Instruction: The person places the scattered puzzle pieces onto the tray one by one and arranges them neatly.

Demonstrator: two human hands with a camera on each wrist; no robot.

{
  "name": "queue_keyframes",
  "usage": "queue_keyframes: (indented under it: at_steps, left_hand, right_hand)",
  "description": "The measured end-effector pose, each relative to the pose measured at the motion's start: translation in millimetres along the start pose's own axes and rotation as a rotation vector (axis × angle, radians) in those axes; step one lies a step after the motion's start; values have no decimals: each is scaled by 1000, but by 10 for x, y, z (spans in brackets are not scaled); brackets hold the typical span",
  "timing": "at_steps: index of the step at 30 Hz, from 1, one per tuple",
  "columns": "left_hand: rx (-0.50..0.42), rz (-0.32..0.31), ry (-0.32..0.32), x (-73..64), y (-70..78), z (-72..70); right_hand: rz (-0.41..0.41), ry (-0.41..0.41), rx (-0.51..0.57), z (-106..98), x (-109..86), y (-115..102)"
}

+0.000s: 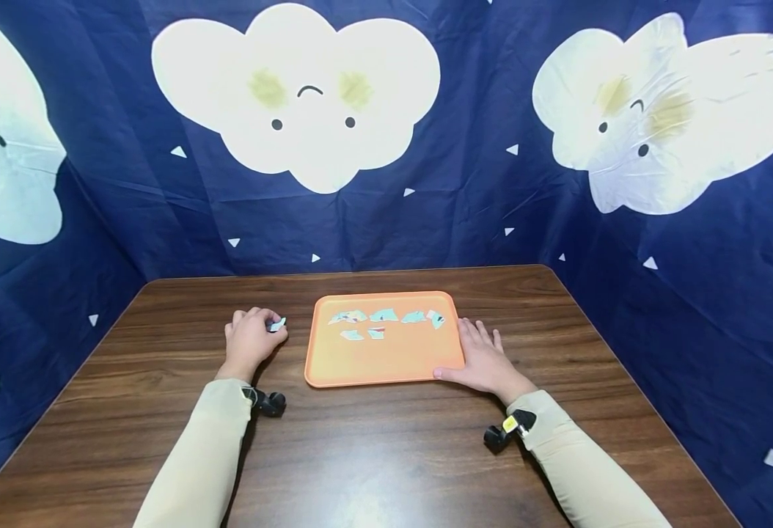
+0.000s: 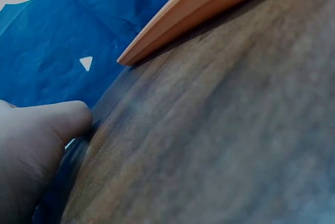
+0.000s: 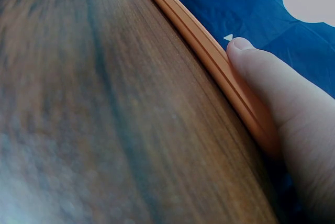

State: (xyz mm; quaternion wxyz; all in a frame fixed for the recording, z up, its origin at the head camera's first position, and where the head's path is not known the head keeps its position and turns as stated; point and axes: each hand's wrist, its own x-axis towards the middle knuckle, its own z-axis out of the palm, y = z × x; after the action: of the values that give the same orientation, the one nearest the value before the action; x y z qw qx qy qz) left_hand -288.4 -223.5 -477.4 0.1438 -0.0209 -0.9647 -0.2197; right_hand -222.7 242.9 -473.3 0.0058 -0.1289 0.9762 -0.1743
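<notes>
Left of the orange tray (image 1: 386, 367), my left hand (image 1: 251, 339) is over the table with its fingers bent, pinching a small torn paper piece (image 1: 278, 324). In the left wrist view the thumb (image 2: 68, 122) hides most of that piece. My right hand (image 1: 482, 359) rests at the tray's right side near its front corner, fingers extended. Its thumb (image 3: 256, 67) lies on the rim in the right wrist view. Several torn pieces of printed paper lie in the tray: a back row including a light blue piece (image 1: 383, 315), and two, including a white-and-blue piece (image 1: 352, 335), in front.
The tray lies on a dark wood-grain table (image 1: 334, 447). Behind and beside the table hangs a dark blue cloth (image 1: 479, 220) printed with white clouds and small triangles. A black wrist camera (image 1: 270, 403) is on the left sleeve, another black camera (image 1: 497, 438) on the right.
</notes>
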Motion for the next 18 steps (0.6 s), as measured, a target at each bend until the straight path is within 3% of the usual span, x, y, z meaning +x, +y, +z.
queue_keyframes:
  at_steps: [11, 18]
  left_hand:
    - [-64, 1, 43, -6, 241, -43]
    - [-113, 54, 44, 2, 572, -107]
  right_hand:
    - [-3, 2, -3, -22, -17, -32]
    - [-6, 5, -5, -20, -14, -33]
